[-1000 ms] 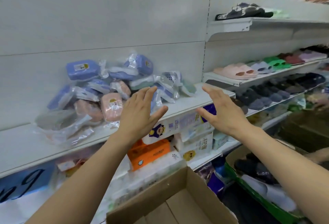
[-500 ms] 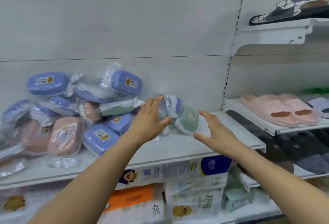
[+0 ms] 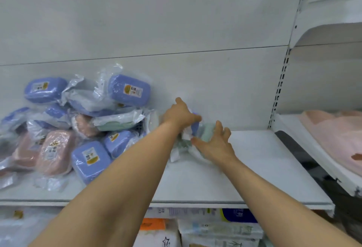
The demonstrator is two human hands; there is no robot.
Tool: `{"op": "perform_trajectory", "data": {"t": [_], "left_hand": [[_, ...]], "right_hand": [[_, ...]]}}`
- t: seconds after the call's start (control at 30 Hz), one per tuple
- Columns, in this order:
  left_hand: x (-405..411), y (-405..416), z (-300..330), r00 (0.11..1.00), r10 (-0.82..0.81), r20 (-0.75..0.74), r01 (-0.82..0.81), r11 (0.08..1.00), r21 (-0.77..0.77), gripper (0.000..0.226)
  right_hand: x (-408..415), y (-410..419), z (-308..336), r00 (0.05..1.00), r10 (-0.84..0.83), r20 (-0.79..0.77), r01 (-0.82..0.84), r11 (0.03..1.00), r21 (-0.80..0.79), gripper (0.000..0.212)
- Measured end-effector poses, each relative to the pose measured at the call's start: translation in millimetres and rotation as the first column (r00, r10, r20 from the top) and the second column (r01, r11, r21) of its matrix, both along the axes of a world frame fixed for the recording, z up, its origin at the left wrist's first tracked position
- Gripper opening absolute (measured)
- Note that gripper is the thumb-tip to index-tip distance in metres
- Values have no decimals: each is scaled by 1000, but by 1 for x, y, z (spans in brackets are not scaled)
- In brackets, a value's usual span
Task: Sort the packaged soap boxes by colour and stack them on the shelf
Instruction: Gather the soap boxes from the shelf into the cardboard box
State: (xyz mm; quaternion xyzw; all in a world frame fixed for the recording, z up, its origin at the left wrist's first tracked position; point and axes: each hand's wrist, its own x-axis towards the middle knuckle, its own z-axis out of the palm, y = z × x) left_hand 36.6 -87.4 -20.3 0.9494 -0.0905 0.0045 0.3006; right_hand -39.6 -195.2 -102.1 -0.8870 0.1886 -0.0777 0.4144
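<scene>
Several packaged soap boxes lie heaped at the left of the white shelf (image 3: pixel 254 168): blue ones (image 3: pixel 129 90), pink ones (image 3: pixel 54 152) and a green one (image 3: pixel 115 124), all in clear wrappers. To the right of the heap, two boxes sit apart by the back wall. My left hand (image 3: pixel 180 115) grips the blue box (image 3: pixel 195 128) from above. My right hand (image 3: pixel 215 142) holds the green box (image 3: pixel 208 133) beside it, thumb on the near side and fingers behind. Both boxes are mostly hidden by my hands.
A slotted upright (image 3: pixel 282 82) ends the shelf at the right. Beyond it, pink slippers (image 3: pixel 333 129) lie on a neighbouring shelf. Tissue packs (image 3: pixel 215 227) and an orange pack (image 3: pixel 152 224) sit on the level below.
Both hands have reached forward from open in the air onto the two boxes at the right of the heap and closed round them. The view has moved closer to the shelf.
</scene>
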Motion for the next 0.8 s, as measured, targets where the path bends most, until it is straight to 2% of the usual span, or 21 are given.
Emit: {"op": "perform_trajectory", "data": {"t": [0.07,0.13,0.17,0.23,0.3,0.37,0.53,0.67,0.8], "left_hand": [[-1,4,-3,999,15,-31,-19,990,-138,76],[-3,9,-2,998,41,-39,-52,943,-328,87],[-6,11,-1,998,45,-49,-62,897,-439,88],[-16,13,6,997,15,-73,-57,779,-625,73],[-28,20,15,998,-1,-60,-43,690,-722,62],[-47,37,21,1000,6,-31,-28,599,-800,64],[-110,132,15,995,7,99,84,477,-875,65],[-161,234,12,984,76,163,99,525,-845,68],[-210,351,13,962,180,204,70,562,-824,67]], "right_hand": [[0,-14,-2,999,29,25,-31,995,98,105],[-6,-25,-2,996,27,91,-39,989,141,98],[-10,-29,-1,991,12,132,-31,990,141,93],[-22,-35,7,975,-32,220,2,991,133,83],[-33,-34,19,948,-60,312,17,990,137,76],[-43,-29,33,916,-63,397,13,992,127,73],[-71,22,59,823,52,566,-82,996,28,78],[-97,105,72,747,218,627,-175,976,-132,81],[-121,224,77,666,368,648,-254,930,-267,84]]}}
